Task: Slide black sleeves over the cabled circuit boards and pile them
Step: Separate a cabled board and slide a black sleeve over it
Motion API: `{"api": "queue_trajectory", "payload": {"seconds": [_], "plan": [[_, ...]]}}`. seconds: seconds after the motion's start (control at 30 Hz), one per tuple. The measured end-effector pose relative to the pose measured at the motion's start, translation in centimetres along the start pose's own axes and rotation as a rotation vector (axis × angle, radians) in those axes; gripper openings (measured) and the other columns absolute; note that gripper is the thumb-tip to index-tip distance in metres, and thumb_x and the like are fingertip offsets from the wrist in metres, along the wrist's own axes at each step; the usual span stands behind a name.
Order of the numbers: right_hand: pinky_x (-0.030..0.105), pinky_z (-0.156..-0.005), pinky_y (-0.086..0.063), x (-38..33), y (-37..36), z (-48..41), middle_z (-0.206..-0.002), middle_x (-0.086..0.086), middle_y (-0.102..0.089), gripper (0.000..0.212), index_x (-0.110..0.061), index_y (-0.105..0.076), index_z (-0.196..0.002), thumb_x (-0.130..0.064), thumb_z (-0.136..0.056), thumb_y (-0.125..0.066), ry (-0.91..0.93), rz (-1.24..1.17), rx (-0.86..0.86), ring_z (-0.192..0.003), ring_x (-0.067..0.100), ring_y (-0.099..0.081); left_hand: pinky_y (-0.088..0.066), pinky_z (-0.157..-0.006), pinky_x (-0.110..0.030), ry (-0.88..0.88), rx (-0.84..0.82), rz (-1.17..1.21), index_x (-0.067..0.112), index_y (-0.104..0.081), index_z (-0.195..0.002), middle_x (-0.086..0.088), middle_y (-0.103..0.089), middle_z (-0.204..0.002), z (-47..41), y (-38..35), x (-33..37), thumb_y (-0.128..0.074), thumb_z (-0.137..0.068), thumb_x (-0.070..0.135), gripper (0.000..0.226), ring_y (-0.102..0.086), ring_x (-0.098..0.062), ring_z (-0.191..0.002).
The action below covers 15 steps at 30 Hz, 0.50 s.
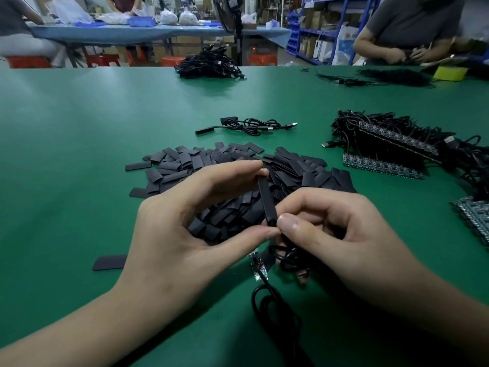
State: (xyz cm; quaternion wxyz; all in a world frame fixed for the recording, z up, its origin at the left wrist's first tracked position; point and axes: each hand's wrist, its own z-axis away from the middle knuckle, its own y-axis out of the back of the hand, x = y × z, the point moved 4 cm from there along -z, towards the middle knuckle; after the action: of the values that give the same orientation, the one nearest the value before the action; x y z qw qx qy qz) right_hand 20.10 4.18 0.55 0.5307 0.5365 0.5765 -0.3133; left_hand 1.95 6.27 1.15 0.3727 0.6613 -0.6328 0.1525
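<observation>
My left hand (pixel 185 223) pinches a black sleeve (pixel 267 202) between forefinger at its top and thumb at its bottom, holding it upright over a heap of flat black sleeves (pixel 238 181). My right hand (pixel 341 234) grips the lower end of that sleeve and its coiled black cable (pixel 288 256). A bare circuit board (pixel 258 268) with a black cable (pixel 272 308) lies on the green table (pixel 79 154) under my hands. One sleeved cable (pixel 246 126) lies beyond the heap.
Unsleeved boards with tangled cables (pixel 402 144) are stacked at right, more boards (pixel 473 215) at the right edge. A loose sleeve (pixel 109 262) lies at left. A pile of black cables (pixel 209 64) sits at the far edge. Another person (pixel 407 30) works far right.
</observation>
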Motion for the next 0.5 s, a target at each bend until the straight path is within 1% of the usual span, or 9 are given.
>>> {"api": "queue_trajectory", "payload": {"seconds": [0.03, 0.07, 0.1, 0.17, 0.2, 0.27, 0.33, 0.4, 0.5], "plan": [[0.038, -0.055, -0.056, -0.1, 0.2, 0.0, -0.076, 0.009, -0.071, 0.007, -0.022, -0.073, -0.089, -0.026, -0.089, -0.067, 0.040, 0.063, 0.051, -0.063, 0.020, -0.067, -0.051, -0.102, -0.026, 0.008, 0.002, 0.002, 0.020, -0.062, -0.129, 0.011, -0.071, -0.123, 0.0, 0.1, -0.1, -0.085, -0.076, 0.031, 0.059, -0.068, -0.013, -0.115], [0.042, -0.060, -0.057, -0.3, 0.5, 0.0, -0.077, 0.005, -0.071, 0.006, -0.023, -0.073, -0.091, -0.027, -0.088, -0.070, 0.109, 0.176, 0.104, -0.066, 0.020, -0.068, -0.052, -0.101, -0.026, 0.021, 0.002, 0.001, 0.021, -0.062, -0.128, 0.011, -0.071, -0.122, -0.1, 0.1, -0.1, -0.085, -0.075, 0.032, 0.059, -0.068, -0.014, -0.114], [0.040, -0.065, -0.056, -0.7, 0.7, 0.0, -0.079, 0.000, -0.071, 0.006, -0.025, -0.074, -0.093, -0.026, -0.087, -0.073, 0.201, 0.320, 0.146, -0.068, 0.017, -0.068, -0.052, -0.101, -0.027, 0.033, 0.000, 0.000, 0.022, -0.062, -0.129, 0.010, -0.072, -0.120, -0.1, 0.2, -0.2, -0.086, -0.074, 0.033, 0.060, -0.069, -0.015, -0.113], [0.031, -0.069, -0.054, -1.9, 0.9, 0.2, -0.084, -0.008, -0.070, 0.010, -0.020, -0.074, -0.097, -0.023, -0.088, -0.075, 0.401, 0.607, 0.180, -0.074, 0.011, -0.068, -0.053, -0.099, -0.028, 0.052, -0.012, -0.010, 0.020, -0.063, -0.129, 0.009, -0.073, -0.116, -0.1, 0.1, -0.3, -0.086, -0.073, 0.034, 0.061, -0.070, -0.015, -0.110], [0.028, -0.070, -0.053, -2.3, 0.9, 0.4, -0.086, -0.008, -0.070, 0.008, -0.017, -0.074, -0.097, -0.021, -0.089, -0.076, 0.482, 0.706, 0.182, -0.077, 0.009, -0.068, -0.053, -0.099, -0.028, 0.057, -0.021, -0.014, 0.020, -0.063, -0.129, 0.009, -0.074, -0.115, -0.1, 0.1, -0.3, -0.086, -0.073, 0.034, 0.062, -0.071, -0.014, -0.109], [0.029, -0.070, -0.052, -2.7, 0.9, 0.7, -0.087, -0.004, -0.070, 0.004, -0.015, -0.077, -0.092, -0.019, -0.091, -0.075, 0.582, 0.823, 0.192, -0.080, 0.011, -0.067, -0.053, -0.098, -0.025, 0.063, -0.038, -0.029, 0.020, -0.063, -0.128, 0.011, -0.074, -0.115, -0.1, 0.0, -0.2, -0.085, -0.074, 0.035, 0.061, -0.070, -0.012, -0.109], [0.031, -0.067, -0.051, -2.8, 0.8, 0.8, -0.086, -0.003, -0.070, 0.006, -0.015, -0.077, -0.089, -0.019, -0.092, -0.073, 0.611, 0.866, 0.203, -0.077, 0.015, -0.066, -0.052, -0.098, -0.021, 0.065, -0.049, -0.047, 0.021, -0.064, -0.127, 0.014, -0.073, -0.115, -0.2, -0.1, -0.1, -0.084, -0.074, 0.036, 0.059, -0.070, -0.008, -0.109], [0.031, -0.065, -0.051, -2.6, 0.8, 0.7, -0.083, -0.005, -0.068, 0.006, -0.016, -0.076, -0.086, -0.017, -0.091, -0.073, 0.581, 0.824, 0.202, -0.073, 0.014, -0.065, -0.051, -0.097, -0.019, 0.062, -0.058, -0.059, 0.022, -0.064, -0.127, 0.016, -0.072, -0.115, -0.2, -0.1, 0.0, -0.084, -0.074, 0.036, 0.058, -0.069, -0.006, -0.109], [0.022, -0.064, -0.047, -2.4, 0.7, 0.7, -0.076, -0.007, -0.063, 0.009, -0.017, -0.072, -0.080, -0.010, -0.085, -0.075, 0.495, 0.703, 0.192, -0.069, 0.011, -0.061, -0.050, -0.098, -0.017, 0.053, -0.064, -0.091, 0.021, -0.064, -0.127, 0.018, -0.072, -0.116, -0.2, -0.2, 0.2, -0.084, -0.074, 0.037, 0.059, -0.069, -0.004, -0.109]]}}
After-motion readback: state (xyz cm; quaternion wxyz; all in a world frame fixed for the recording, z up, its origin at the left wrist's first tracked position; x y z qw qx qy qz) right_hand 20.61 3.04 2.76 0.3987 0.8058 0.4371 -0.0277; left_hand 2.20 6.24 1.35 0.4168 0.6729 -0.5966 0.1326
